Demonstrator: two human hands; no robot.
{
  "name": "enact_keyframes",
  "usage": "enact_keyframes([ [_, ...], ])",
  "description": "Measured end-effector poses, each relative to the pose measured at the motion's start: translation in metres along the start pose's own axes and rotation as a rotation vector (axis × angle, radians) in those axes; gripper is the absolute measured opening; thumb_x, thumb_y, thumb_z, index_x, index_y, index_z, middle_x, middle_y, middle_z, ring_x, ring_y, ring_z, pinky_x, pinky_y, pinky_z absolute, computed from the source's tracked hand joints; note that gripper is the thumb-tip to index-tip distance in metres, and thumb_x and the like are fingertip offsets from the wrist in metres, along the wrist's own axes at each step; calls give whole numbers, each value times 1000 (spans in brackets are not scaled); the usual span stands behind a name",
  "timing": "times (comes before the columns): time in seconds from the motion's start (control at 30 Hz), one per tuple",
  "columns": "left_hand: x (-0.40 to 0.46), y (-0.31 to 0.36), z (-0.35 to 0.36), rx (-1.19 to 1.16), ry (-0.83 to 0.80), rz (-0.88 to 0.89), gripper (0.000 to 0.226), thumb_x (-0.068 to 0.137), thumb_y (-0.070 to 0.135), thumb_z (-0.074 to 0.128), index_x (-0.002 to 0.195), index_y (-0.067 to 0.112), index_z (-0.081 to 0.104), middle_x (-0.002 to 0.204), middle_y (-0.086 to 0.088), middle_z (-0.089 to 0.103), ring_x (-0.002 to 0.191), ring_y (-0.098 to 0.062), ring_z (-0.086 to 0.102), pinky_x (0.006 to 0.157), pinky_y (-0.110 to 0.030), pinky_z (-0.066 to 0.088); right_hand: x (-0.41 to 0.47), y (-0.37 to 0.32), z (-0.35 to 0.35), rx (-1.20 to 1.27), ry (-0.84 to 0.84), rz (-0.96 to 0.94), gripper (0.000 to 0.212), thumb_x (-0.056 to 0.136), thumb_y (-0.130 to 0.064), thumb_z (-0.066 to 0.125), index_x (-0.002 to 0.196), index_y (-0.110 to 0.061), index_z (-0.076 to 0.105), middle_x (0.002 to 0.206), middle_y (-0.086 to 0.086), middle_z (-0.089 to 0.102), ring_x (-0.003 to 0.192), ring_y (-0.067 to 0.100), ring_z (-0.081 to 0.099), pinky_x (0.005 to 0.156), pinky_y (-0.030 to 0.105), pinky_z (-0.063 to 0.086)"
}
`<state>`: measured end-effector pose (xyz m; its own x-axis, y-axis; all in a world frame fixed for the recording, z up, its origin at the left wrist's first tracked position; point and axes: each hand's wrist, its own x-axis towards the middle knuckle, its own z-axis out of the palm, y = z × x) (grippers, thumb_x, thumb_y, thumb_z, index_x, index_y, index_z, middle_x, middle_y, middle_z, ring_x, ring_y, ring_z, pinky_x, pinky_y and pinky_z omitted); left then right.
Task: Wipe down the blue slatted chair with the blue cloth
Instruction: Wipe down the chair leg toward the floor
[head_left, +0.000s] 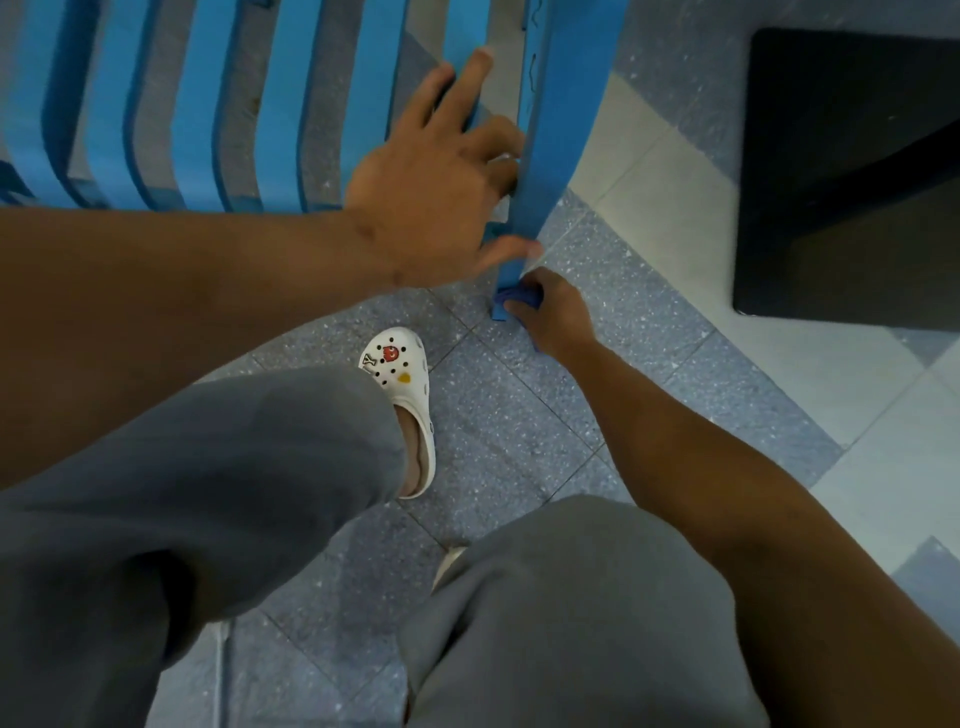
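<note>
The blue slatted chair (208, 104) fills the top of the head view, its right front leg (550, 156) running down to the floor. My left hand (431, 182) grips that leg near the seat, fingers curled between the last slat and the leg, thumb on the leg's front edge. Low down, my right hand (553, 317) holds the bunched blue cloth (511, 299) against the foot of the same leg. Most of the cloth is hidden under the fingers.
A black box-like piece of furniture (852, 182) stands on the floor at the upper right. My legs in grey trousers (208, 467) and a white clog (402, 395) sit below the chair. The floor (623, 332) is speckled grey and pale tile.
</note>
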<state>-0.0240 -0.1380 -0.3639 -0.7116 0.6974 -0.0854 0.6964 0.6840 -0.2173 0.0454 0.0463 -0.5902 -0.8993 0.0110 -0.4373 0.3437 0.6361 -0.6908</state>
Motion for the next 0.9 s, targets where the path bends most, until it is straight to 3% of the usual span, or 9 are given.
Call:
enact_keyframes([
  [0.17, 2, 1, 5, 8, 38, -17, 84, 96, 77, 25, 144, 15, 54, 147, -6, 50, 152, -40, 19, 123, -56, 16, 19, 1, 16, -151, -39, 93, 33, 86, -46, 73, 106, -23, 65, 99, 3, 69, 85, 24, 64, 68, 33, 46],
  [0.33, 3, 1, 5, 25, 51, -21, 81, 97, 74, 28, 141, 12, 57, 142, -7, 53, 147, -37, 28, 122, -55, 17, 24, 1, 13, -215, -151, 142, 39, 87, -47, 73, 117, -23, 69, 107, 5, 71, 94, 25, 66, 79, 34, 53],
  [0.47, 2, 2, 6, 32, 87, -18, 79, 98, 72, 33, 138, 9, 60, 136, -11, 58, 144, -39, 33, 121, -58, 21, 19, 3, -16, -169, -74, -129, 30, 86, -51, 68, 105, -27, 68, 95, -3, 62, 86, 20, 61, 70, 30, 43],
  [0.6, 2, 3, 4, 15, 59, -17, 77, 98, 71, 33, 140, 12, 59, 137, -11, 57, 145, -40, 31, 121, -58, 20, 4, -3, -21, -74, 65, -300, 22, 88, -57, 60, 95, -39, 51, 89, -9, 55, 77, 13, 54, 65, 27, 36],
  [0.77, 1, 2, 3, 29, 70, -34, 75, 98, 69, 36, 140, 12, 58, 139, -9, 57, 146, -39, 31, 121, -57, 20, 10, 5, 7, -192, 3, -114, 37, 92, -50, 66, 105, -16, 61, 98, 2, 59, 84, 22, 59, 68, 31, 40],
  [0.9, 2, 3, 7, 27, 71, -25, 76, 97, 71, 35, 140, 13, 59, 139, -8, 58, 145, -37, 33, 121, -57, 22, 21, 13, 31, -240, -56, 109, 40, 89, -48, 70, 113, -16, 68, 108, 9, 69, 95, 30, 67, 76, 37, 54],
])
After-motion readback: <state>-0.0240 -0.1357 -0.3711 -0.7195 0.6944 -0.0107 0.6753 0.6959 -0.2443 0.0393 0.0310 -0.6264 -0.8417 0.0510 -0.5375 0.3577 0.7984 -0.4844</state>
